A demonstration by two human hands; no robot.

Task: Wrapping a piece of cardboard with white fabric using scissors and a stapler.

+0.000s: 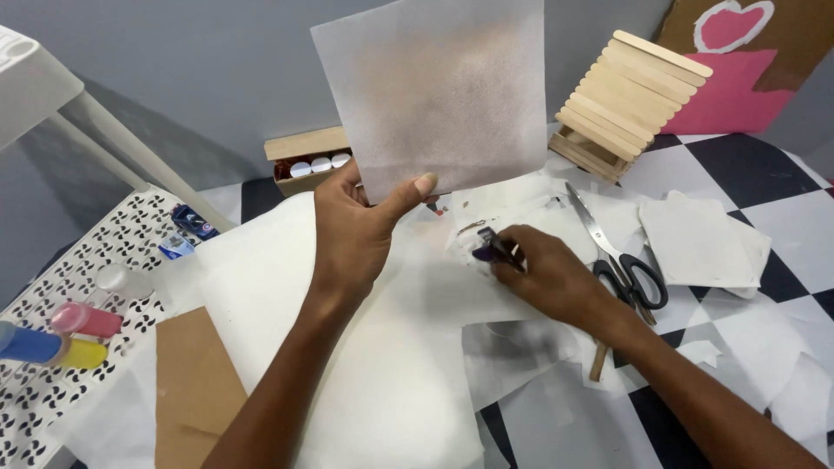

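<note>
Small blue sachets [193, 222] — two, on the perforated white tray [61, 287] at left. Open cardboard box [306, 156] behind — white-capped bottles [320, 164] in a row inside.

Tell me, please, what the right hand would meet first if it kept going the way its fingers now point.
The right hand points up-left; past the small purple thing it holds, it would probably meet the translucent sheet's lower edge, though depth is unclear.
</note>
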